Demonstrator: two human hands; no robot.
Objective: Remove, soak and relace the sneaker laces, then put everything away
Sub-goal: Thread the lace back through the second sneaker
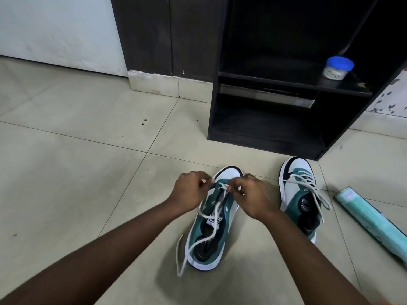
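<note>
A pale tiled floor point(77, 172) is seen across most of the view, with a white wall point(59, 29) at the upper left. A dark open shelf unit point(264, 133) is stood on the floor at the upper right, and a small jar with a blue lid point(337, 68) is kept on its middle shelf. A rolled pale-green sheet point(374, 223) is laid on the floor at the right edge. Two green, white and black sneakers are placed on the floor with toes pointed toward the shelf unit: the right-hand sneaker point(298, 194) is fully laced with its ends left loose, and lies just beside the roll, while the near sneaker point(211, 227) is set between the forearms. A white lace point(206, 238) is threaded only at the toe end of the near sneaker, with its free lengths trailed down over the tongue and out onto the floor at the heel. The left hand point(189, 190) is held with fingers curled, the lace pinched near the front eyelets; the right hand point(253, 194) is likewise curled, and the lace is pinched between its fingertips close to the left
</note>
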